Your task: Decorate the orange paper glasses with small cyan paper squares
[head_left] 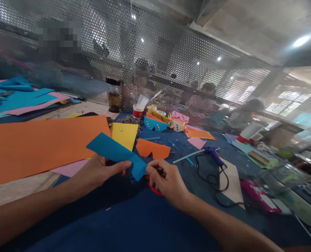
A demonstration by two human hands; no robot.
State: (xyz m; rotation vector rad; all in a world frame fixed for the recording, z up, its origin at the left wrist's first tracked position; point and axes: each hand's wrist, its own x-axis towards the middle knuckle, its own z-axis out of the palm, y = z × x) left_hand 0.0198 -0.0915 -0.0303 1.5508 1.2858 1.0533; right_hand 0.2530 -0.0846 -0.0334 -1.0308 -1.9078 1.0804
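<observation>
A strip of blue craft paper is held aslant above the dark blue tabletop. My left hand grips it from below, thumb on its face near the middle. At the strip's lower right end, my right hand is closed, fingertips pinching the corner. A red curved loop, like a scissors handle, shows beneath my right palm; most of it is hidden. Just beyond the strip lies an orange paper glasses shape with a notch in its lower edge.
At left lie a large orange sheet and a yellow sheet. Finished-looking paper glasses stand behind. On the right are a blue glue gun with its cord and a magenta device. People sit behind the perforated screen.
</observation>
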